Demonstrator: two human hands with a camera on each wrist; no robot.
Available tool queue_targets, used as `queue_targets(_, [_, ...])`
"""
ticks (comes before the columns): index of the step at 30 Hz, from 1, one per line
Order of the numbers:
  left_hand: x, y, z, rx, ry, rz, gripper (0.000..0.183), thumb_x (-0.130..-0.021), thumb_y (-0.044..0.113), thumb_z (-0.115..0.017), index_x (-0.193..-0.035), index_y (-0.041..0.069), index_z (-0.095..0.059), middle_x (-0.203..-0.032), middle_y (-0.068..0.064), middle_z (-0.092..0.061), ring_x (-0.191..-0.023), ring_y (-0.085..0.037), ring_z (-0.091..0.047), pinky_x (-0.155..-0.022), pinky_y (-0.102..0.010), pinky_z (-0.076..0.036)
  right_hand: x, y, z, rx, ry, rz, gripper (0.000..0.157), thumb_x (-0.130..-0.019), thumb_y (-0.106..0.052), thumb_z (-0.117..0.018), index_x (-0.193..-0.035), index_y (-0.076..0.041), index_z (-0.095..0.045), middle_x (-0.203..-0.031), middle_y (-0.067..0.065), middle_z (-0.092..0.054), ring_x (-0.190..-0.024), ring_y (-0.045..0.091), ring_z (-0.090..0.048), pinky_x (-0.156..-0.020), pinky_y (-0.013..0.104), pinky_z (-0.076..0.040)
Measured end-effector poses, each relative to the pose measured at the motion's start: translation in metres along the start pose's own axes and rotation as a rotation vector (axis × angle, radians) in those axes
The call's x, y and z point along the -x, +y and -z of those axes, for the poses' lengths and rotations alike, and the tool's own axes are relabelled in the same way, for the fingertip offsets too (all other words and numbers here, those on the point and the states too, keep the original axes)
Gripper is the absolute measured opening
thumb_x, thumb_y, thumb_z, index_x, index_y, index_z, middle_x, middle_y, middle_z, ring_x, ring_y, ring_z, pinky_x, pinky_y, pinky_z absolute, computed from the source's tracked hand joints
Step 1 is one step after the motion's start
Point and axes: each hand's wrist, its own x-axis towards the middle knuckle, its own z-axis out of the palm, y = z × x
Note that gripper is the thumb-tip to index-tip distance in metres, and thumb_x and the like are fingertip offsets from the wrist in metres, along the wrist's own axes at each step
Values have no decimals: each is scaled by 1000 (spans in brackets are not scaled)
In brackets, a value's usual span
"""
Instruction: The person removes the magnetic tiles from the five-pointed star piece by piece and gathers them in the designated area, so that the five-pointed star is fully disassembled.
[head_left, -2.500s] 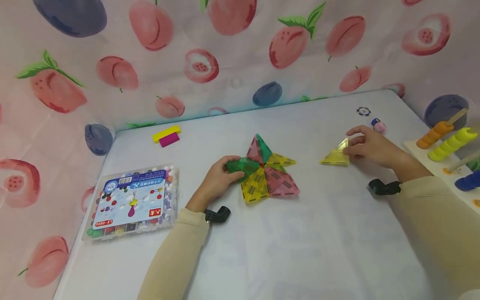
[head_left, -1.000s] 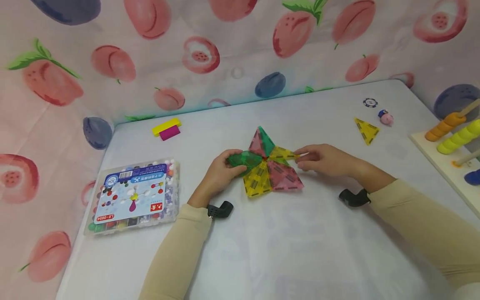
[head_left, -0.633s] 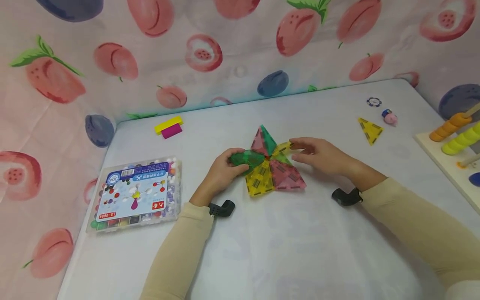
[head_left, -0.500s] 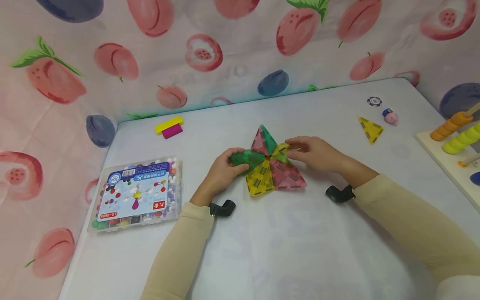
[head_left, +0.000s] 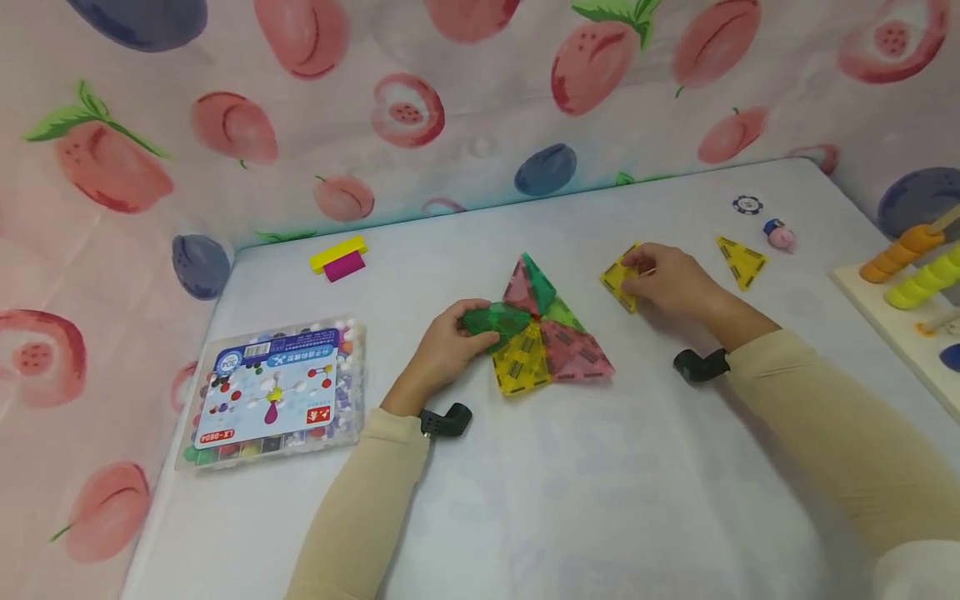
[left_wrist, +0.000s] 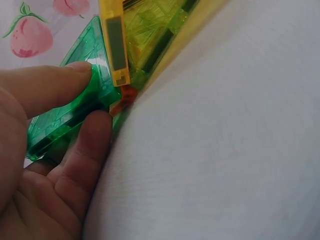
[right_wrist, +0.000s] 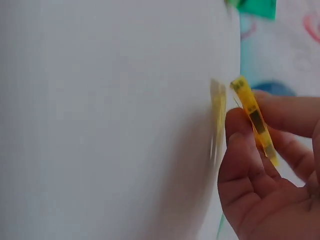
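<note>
In the head view my left hand [head_left: 448, 337] pinches the green magnetic tile [head_left: 497, 319] point at the left of a star-like build. The left wrist view has my thumb and a finger on that green piece, beside a yellow tile [left_wrist: 116, 47]. Around the build's middle stand a pink tile [head_left: 573, 350], a yellow tile [head_left: 520, 367], a light green tile [head_left: 561, 312] and a pink-and-green upper point [head_left: 538, 283]. Right of the build, my right hand [head_left: 671, 279] pinches a yellow triangular magnetic tile [head_left: 619, 282], held above the table and seen edge-on in the right wrist view.
Another yellow triangular tile [head_left: 741, 262] lies to the right, near a small pink-and-blue figure [head_left: 780, 235] and a chip [head_left: 747, 205]. A bead rack [head_left: 900, 308] stands at the right edge. At left are a box of molecule parts [head_left: 270, 392] and yellow and magenta blocks [head_left: 341, 257].
The right hand left one yellow triangle on the table at right and moved to the build. It has since pulled another yellow triangle off the build, rightward. The left hand kept its hold.
</note>
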Motion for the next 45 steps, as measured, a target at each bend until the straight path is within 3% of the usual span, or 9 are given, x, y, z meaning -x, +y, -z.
queue_targets(5, [2,1,2,-7,13,6,44,-78,33,-69,-118,30,-51,-103,0,-56,-83,-15,-55,-69,-28,-46,6,27,25,60,7,-48,46,-86,-26,-59,-126,-10,-43,-118,16,-40,-101,32,-44,-75,39,-44])
queue_targets(10, [2,1,1,-7,9,2,45,-78,33,-69,-119,29,-50,-104,0,-56,-85,-14,-55,-71,-28,-46,11,50,45,129,61,-26,47,-86,-18,-55,-129,-6,-40,-118,22,-43,-104,36,-43,-79,47,-41])
queue_targets(16, [1,0,-1,15,-6,-8,45,-78,33,-69,-119,28,-50,-102,0,-57,-84,-15,-56,-69,-28,-46,15,66,57,150,96,-103,59,-87,-29,-56,-138,-10,-33,-127,25,-39,-109,39,-37,-86,55,-34])
queue_targets(22, [-1,-3,-1,22,-2,-17,44,-78,33,-69,-118,29,-50,-100,0,-58,-82,-14,-55,-68,-28,-47,13,67,58,181,41,-108,70,-82,-45,-60,-136,-9,-35,-132,28,-34,-114,44,-34,-88,57,-31])
queue_targets(26, [-1,-3,-1,31,-4,-21,45,-78,33,-69,-118,29,-50,-100,1,-58,-83,-14,-56,-69,-28,-47,12,67,58,236,9,-78,68,-81,-46,-60,-134,-8,-39,-130,29,-36,-113,44,-34,-89,58,-28])
queue_targets(31, [-1,-2,-1,38,-10,-20,45,-78,32,-69,-118,28,-50,-100,0,-59,-82,-15,-56,-68,-28,-46,12,67,67,226,16,-108,70,-83,-47,-57,-138,-12,-33,-134,28,-32,-114,45,-31,-88,59,-28])
queue_targets(35, [-1,0,-1,35,-6,-18,45,-78,31,-69,-119,28,-50,-100,-1,-58,-81,-15,-55,-67,-28,-46,16,61,78,184,55,-123,72,-83,-51,-54,-141,-18,-29,-137,25,-27,-114,44,-28,-82,56,-36])
queue_targets(40, [-1,2,-1,24,1,-15,44,-78,30,-69,-118,28,-51,-101,-1,-58,-83,-15,-55,-68,-27,-47,25,47,78,159,81,-59,67,-82,-49,-56,-137,-17,-36,-131,23,-37,-110,41,-33,-75,48,-42])
queue_targets(45, [0,2,0,16,1,4,44,-78,31,-69,-118,29,-51,-101,0,-57,-82,-15,-54,-69,-28,-46,36,27,47,91,80,82,58,-81,-45,-60,-127,-13,-49,-119,15,-51,-103,32,-47,-76,43,-44])
